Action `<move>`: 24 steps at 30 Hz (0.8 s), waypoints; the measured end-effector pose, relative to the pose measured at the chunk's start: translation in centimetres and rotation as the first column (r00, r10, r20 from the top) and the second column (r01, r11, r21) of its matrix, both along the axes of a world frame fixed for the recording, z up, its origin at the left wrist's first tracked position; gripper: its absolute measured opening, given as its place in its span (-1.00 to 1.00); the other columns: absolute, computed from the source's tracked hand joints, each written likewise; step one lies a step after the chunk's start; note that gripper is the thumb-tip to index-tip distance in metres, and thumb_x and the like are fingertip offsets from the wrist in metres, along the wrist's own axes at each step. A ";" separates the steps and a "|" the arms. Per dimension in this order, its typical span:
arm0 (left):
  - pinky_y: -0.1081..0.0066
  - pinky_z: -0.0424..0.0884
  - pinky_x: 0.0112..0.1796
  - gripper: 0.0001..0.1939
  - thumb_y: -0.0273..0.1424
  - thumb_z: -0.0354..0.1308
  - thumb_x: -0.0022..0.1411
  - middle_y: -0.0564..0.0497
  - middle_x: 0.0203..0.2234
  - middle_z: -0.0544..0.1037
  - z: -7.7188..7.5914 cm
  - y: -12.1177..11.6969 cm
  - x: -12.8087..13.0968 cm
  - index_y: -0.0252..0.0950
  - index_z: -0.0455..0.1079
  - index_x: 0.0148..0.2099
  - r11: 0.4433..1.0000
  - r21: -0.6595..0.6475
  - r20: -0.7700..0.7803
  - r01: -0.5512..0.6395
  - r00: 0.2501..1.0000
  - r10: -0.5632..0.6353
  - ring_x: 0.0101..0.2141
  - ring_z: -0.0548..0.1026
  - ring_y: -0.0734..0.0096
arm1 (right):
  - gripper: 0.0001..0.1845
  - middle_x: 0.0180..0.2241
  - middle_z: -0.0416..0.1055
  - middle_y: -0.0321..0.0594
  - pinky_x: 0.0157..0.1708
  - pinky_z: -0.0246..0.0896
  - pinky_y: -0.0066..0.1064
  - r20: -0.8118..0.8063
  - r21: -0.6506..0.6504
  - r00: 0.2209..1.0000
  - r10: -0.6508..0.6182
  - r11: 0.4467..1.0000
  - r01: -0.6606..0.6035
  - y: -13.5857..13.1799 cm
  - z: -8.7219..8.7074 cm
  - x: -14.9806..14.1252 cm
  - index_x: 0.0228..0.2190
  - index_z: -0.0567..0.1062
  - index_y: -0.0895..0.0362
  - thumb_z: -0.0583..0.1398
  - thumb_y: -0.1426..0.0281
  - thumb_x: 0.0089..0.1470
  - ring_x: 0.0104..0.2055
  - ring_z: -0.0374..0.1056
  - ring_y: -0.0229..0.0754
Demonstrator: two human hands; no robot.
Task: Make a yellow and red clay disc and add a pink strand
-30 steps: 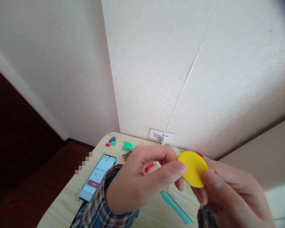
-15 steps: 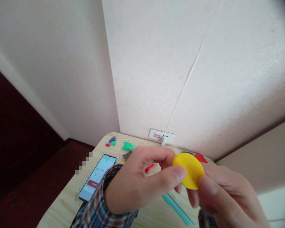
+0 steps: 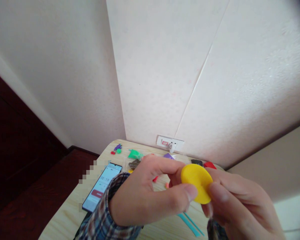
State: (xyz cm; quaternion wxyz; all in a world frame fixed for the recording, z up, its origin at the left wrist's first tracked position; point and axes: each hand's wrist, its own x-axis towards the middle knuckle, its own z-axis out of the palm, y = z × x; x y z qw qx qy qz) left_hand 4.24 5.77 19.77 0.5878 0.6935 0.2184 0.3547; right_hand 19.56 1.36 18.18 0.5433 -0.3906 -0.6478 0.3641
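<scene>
A flat, round piece of yellow modelling clay (image 3: 198, 182) is held up above the table between both hands. My left hand (image 3: 150, 190) pinches its left edge, with the thumb on the near face and the fingers behind. On the right edge, the thumb of my right hand (image 3: 242, 200) presses the near face while its fingers support the back. The disc looks slightly dished in the middle. Below the hands, turquoise modelling tools (image 3: 190, 225) lie on the wooden table (image 3: 62, 213), partly covered by the left hand.
A phone (image 3: 102, 186) showing a timer lies at the left. Behind it sit small purple, green and red clay pieces (image 3: 118, 147). Green (image 3: 135, 154), purple (image 3: 169, 156), black (image 3: 197, 162) and red (image 3: 210, 165) packets line the back. A wall socket (image 3: 170, 143) holds a plug.
The yellow disc has turned and tilted slightly and sits a little lower, with both hands still gripping its edges. More of the purple and black packets shows behind the hands.
</scene>
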 end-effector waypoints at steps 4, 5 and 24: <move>0.53 0.19 -0.52 -0.73 -0.36 0.05 0.12 0.12 -0.69 0.29 0.1 -0.1 0.1 -0.33 0.22 -0.59 0.999 -0.031 0.045 -0.037 0.998 0.039 -0.62 0.24 0.60 | -0.55 -0.69 0.34 -0.34 -0.63 0.09 -0.53 0.062 0.033 0.998 -0.001 0.999 -0.001 0.1 0.3 0.1 -0.69 0.37 0.10 0.09 0.19 0.17 -0.61 0.25 -0.35; 0.53 0.19 -0.52 -0.72 -0.36 0.04 0.12 0.12 -0.69 0.28 0.0 -0.1 0.2 -0.33 0.20 -0.60 0.998 -0.041 0.055 -0.052 0.997 0.054 -0.63 0.22 0.61 | -0.54 -0.68 0.35 -0.33 -0.64 0.09 -0.54 0.091 0.029 0.996 0.002 1.000 -0.004 0.1 0.3 0.2 -0.69 0.37 0.10 0.09 0.19 0.17 -0.61 0.25 -0.35; 0.52 0.19 -0.51 -0.79 -0.39 0.05 0.18 0.09 -0.62 0.33 0.0 -0.2 -0.1 -0.34 0.32 -0.49 0.998 0.063 0.003 -0.012 1.000 0.012 -0.57 0.22 0.57 | -0.60 -0.68 0.32 -0.38 -0.56 0.17 -0.55 0.005 0.062 1.000 -0.021 0.998 0.020 0.2 0.2 -0.1 -0.65 0.40 0.08 0.12 0.20 0.15 -0.59 0.28 -0.35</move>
